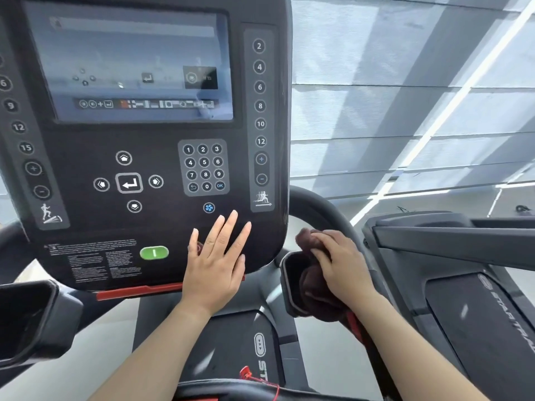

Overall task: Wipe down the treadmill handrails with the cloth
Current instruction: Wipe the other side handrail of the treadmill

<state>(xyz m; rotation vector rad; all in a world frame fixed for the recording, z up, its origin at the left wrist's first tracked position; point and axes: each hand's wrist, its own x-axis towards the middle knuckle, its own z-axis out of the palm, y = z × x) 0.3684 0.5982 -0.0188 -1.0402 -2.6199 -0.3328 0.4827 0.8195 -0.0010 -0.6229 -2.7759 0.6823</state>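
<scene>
Head camera: we stand on a treadmill, our right hand [337, 264] closed over a bunched dark maroon cloth [314, 287] and pressing it onto the end of the right handrail [324, 206], just beside the lower right corner of the console [162, 221]. Our left hand [215, 261] lies flat and empty, fingers spread, on the console's lower face beside the green start button [154, 252], apparently as a brace. We judge the cloth soft, light and limp: it folds into whatever the palm makes of it, so the sensible hold is the one we see, a wad gathered under the fingers with loose ends tucked, a fold of it hanging below the wrist. The rail reads as a smooth, stiff, curved dark tube that should take firm pressure; the cloth may slide easily along it, and wrapping it around the tube would likely reach the underside. Much of the rail above and behind the hand looks yet to be covered. Legible writing: speed keys 2, 4, 6, 8, 10, 12 with plus and minus on the right strip [260, 123]; 6, 9, 12, 15 on the left; a keypad [204, 167] numbered 0 to 9 with OK. A neighbouring machine's deck [492, 328] carries lettering we read as STAR TRAC. Fine print beside the green button is too small to read.
</scene>
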